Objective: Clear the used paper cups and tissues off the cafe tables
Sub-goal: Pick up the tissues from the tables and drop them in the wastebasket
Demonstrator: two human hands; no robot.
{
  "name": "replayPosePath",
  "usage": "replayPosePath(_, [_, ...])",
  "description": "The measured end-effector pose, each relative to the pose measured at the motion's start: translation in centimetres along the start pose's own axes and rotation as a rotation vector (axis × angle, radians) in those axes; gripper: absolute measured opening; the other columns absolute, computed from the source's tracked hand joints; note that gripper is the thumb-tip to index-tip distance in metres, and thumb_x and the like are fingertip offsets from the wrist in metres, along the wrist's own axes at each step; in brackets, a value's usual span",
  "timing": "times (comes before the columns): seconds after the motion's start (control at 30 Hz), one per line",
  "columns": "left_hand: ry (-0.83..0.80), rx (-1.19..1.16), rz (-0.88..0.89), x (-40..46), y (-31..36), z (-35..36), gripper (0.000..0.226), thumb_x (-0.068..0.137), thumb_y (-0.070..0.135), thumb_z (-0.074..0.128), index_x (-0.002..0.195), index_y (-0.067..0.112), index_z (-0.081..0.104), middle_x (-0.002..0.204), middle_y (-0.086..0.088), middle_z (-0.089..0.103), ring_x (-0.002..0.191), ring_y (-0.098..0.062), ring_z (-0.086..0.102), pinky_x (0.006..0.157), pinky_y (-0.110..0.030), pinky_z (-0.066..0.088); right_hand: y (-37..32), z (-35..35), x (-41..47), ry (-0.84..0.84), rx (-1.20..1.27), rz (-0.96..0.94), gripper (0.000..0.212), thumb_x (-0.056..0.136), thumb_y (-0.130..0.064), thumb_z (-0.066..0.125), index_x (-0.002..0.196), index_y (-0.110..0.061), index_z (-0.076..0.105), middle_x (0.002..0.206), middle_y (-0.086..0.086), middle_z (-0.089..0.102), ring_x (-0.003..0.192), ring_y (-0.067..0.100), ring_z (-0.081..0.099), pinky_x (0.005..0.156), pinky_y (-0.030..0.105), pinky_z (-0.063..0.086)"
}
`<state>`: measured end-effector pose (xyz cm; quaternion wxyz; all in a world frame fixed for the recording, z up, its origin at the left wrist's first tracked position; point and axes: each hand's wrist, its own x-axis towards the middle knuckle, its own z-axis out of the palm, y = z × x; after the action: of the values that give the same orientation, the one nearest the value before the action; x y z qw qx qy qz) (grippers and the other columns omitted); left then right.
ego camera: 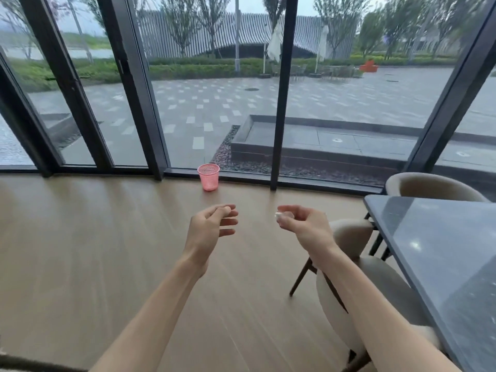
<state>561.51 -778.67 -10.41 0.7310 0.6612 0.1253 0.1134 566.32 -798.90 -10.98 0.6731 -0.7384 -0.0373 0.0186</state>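
Both my arms reach out over the wooden floor. My left hand (212, 224) is held in the air with loosely curled fingers and nothing in it. My right hand (300, 221) pinches a small white scrap of tissue (279, 216) between thumb and fingers; most of the scrap is hidden by the fingers. A pink mesh waste basket (208, 177) stands on the floor by the window, ahead of both hands and well beyond them. No paper cup is in view.
A dark glossy table (440, 253) fills the right side, with beige upholstered chairs (349, 237) tucked along its near and far edges. Tall black-framed windows (284, 89) line the far wall. Light wooden floor (94, 237) lies to the left.
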Motion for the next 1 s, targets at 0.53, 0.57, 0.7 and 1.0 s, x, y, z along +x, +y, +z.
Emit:
replayPosePath(0.53, [0.215, 0.035, 0.058, 33.9, 2.2, 6.2, 0.023, 0.102, 0.017, 0.052, 0.099, 0.013, 0.074, 0.104, -0.012, 0.076, 0.094, -0.024, 0.071, 0.084, -0.039, 0.057, 1.3, 6.5, 39.3, -0.245, 0.064, -0.043, 0.012, 0.086, -0.011, 0.078, 0.098, -0.009, 0.076, 0.069, 0.002, 0.062, 0.067, 0.014, 0.058, 0.07, 0.025, 0.052])
replayPosePath(0.57, [0.222, 0.032, 0.051, 35.8, 2.2, 6.6, 0.023, 0.101, 0.017, 0.052, 0.1, 0.013, 0.075, 0.104, -0.012, 0.076, 0.094, -0.024, 0.071, 0.084, -0.039, 0.057, 1.2, 6.9, 41.4, -0.25, 0.061, -0.05, 0.011, 0.087, -0.012, 0.078, 0.097, -0.01, 0.076, 0.07, 0.002, 0.063, 0.066, 0.013, 0.058, 0.069, 0.023, 0.053])
replayPosePath(0.7, [0.237, 0.022, 0.038, 43.6, 1.3, 6.9, 0.023, 0.101, 0.018, 0.053, 0.103, 0.013, 0.075, 0.103, -0.012, 0.076, 0.096, -0.026, 0.071, 0.083, -0.038, 0.058, 2.0, 8.9, 49.1, -0.279, 0.054, -0.058, 0.016, 0.089, -0.013, 0.076, 0.104, -0.009, 0.076, 0.074, 0.007, 0.065, 0.066, 0.013, 0.057, 0.066, 0.022, 0.05])
replayPosePath(1.0, [0.208, -0.008, -0.018, 66.3, -2.5, 3.9, 0.022, 0.101, 0.017, 0.054, 0.1, 0.013, 0.076, 0.102, -0.011, 0.077, 0.099, -0.029, 0.071, 0.084, -0.04, 0.057, 5.4, 16.6, 68.7, -0.24, -0.034, -0.018, 0.009, 0.09, -0.013, 0.074, 0.091, -0.022, 0.076, 0.074, 0.006, 0.065, 0.067, 0.013, 0.056, 0.066, 0.026, 0.048])
